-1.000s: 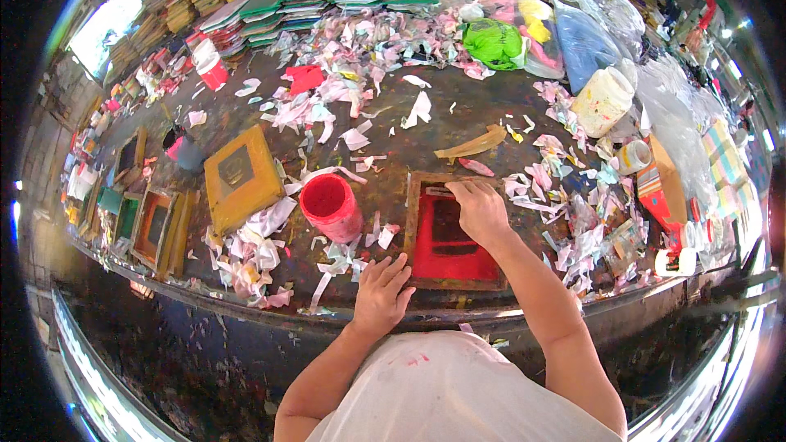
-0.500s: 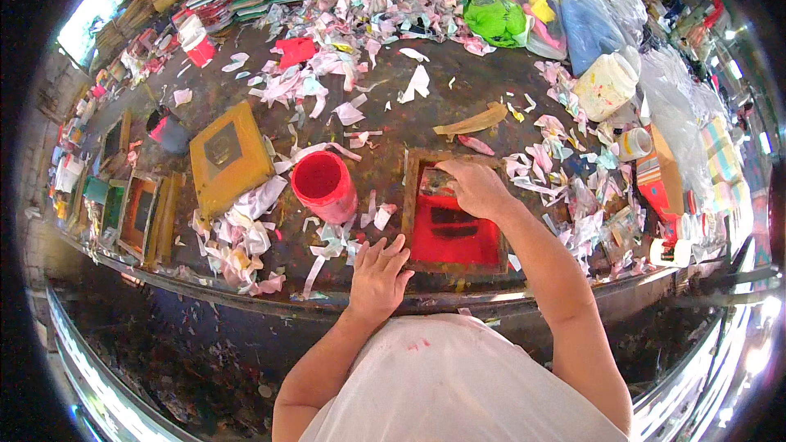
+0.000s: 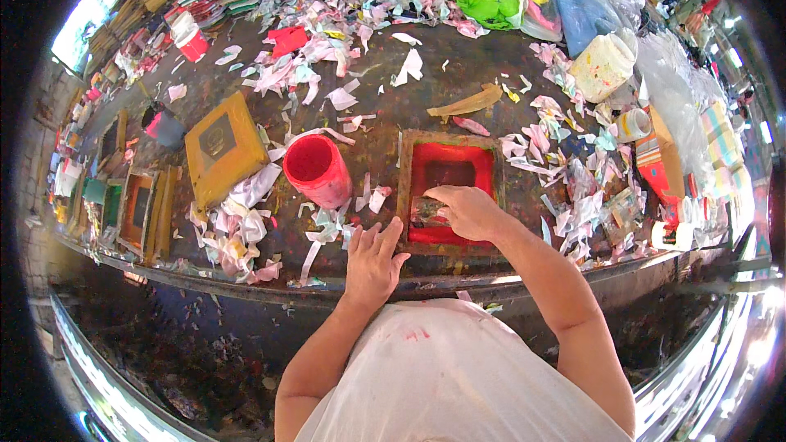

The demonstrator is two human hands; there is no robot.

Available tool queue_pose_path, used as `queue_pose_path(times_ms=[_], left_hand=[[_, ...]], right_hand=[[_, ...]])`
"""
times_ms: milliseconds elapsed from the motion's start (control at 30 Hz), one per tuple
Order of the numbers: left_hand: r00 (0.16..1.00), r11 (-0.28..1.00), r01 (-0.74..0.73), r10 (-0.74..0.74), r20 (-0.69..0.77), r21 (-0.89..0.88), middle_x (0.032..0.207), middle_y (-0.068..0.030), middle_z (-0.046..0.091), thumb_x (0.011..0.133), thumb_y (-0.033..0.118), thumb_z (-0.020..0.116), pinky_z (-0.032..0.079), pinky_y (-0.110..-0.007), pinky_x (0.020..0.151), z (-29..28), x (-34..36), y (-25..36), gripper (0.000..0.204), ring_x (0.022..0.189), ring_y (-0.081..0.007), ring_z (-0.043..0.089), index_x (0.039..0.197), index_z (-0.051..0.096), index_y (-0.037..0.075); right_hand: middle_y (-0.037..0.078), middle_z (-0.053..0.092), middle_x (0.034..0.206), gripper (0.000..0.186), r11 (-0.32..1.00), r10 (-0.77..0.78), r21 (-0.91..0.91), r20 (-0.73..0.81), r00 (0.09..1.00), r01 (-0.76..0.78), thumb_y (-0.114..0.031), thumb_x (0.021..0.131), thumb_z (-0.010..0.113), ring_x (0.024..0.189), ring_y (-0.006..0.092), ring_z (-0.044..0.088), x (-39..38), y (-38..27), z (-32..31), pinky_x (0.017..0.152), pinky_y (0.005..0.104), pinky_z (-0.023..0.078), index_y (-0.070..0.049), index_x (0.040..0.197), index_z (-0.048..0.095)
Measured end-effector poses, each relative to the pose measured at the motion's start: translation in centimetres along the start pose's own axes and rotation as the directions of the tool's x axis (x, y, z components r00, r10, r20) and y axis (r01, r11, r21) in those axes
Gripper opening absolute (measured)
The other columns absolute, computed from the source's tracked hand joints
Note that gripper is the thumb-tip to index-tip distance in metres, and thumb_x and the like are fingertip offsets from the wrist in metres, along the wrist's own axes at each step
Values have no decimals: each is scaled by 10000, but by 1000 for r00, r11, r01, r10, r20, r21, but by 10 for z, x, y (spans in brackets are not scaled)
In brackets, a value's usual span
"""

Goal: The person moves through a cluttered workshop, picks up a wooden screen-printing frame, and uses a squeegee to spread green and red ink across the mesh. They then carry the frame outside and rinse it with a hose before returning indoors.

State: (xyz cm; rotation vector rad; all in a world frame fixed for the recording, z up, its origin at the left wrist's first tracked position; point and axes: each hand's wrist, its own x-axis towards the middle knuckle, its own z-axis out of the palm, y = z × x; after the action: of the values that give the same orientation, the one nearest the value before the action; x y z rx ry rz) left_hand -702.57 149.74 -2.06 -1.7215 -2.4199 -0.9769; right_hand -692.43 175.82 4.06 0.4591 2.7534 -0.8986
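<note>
A wooden-edged printing screen (image 3: 405, 172) lies on the table in front of me, its inside coated with red ink (image 3: 481, 165). My right hand (image 3: 465, 211) is closed on a small squeegee (image 3: 425, 211), holding it down in the near half of the screen. Fingers partly cover the squeegee's right side. At the screen's near left corner rests my left hand (image 3: 374, 263), palm down with fingers extended and holding nothing. The fingertips are at or very near the wooden edge. Left of the screen stands a red tub (image 3: 319, 170), coated with ink.
A yellow framed screen (image 3: 225, 149) leans on crumpled scraps at left, near a dark pot (image 3: 164, 128). Fabric-like scraps (image 3: 577, 209) lie right of the screen. Beyond are a brown strip (image 3: 465, 101), a stained white tub (image 3: 604, 67) and a green bag (image 3: 489, 4).
My right hand has drawn the squeegee from the screen's far end toward me. A dark rectangle now shows in the far half. My left hand stays by the near left corner.
</note>
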Motion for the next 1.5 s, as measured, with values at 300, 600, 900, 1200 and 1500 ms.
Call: queue_pose_path(times_ms=[300, 600, 900, 1200, 1500], left_hand=[[1000, 997, -5, 6, -8, 71, 1451, -100, 720, 963, 270, 827, 406, -625, 1219, -2, 1, 5, 820, 1294, -386, 651, 1675, 466, 80], [999, 999, 29, -28, -16, 32, 1453, -88, 727, 965, 280, 828, 370, -663, 1230, 2, -1, 2, 802, 1315, -406, 630, 1662, 484, 80], [719, 899, 184, -399, -570, -398, 1643, -201, 485, 832, 4, 924, 428, -514, 1253, -14, 19, -40, 1003, 1454, -373, 564, 1671, 375, 27], [734, 651, 125, -568, -372, -749, 1473, -109, 604, 752, 60, 977, 509, -415, 1157, -31, 102, -85, 981, 1360, -239, 623, 1587, 461, 40], [914, 694, 51, -323, -247, -719, 1433, -135, 675, 650, 95, 1019, 524, -435, 1175, -60, 110, 24, 1035, 1323, -266, 677, 1549, 514, 0]], right_hand=[[222, 761, 1317, 403, 998, -69, -15, -73, 995, 68, -195, 1041, 692, 1192, 452, 727, -3, 13, 10, 1002, 576, 569, -63, 1421, 662], [246, 759, 1291, 464, 924, -152, 364, 72, 986, 116, -198, 1037, 695, 1240, 366, 725, 21, 54, -7, 1091, 449, 538, 5, 1453, 664], [10, 768, 1270, 408, 440, -189, 898, 116, 975, -22, -173, 1074, 743, 1143, 127, 690, 31, 90, -31, 1063, 333, 528, -21, 1449, 691], [-38, 732, 1197, 414, 554, -45, 793, -274, 961, 252, -128, 1097, 680, 1031, 77, 639, 0, 56, -94, 922, 274, 526, -43, 1502, 681], [74, 722, 1384, 510, 417, -177, 458, -806, 564, 785, -227, 1118, 704, 1264, 159, 668, -36, -37, -154, 1133, 338, 503, 24, 1543, 576]])
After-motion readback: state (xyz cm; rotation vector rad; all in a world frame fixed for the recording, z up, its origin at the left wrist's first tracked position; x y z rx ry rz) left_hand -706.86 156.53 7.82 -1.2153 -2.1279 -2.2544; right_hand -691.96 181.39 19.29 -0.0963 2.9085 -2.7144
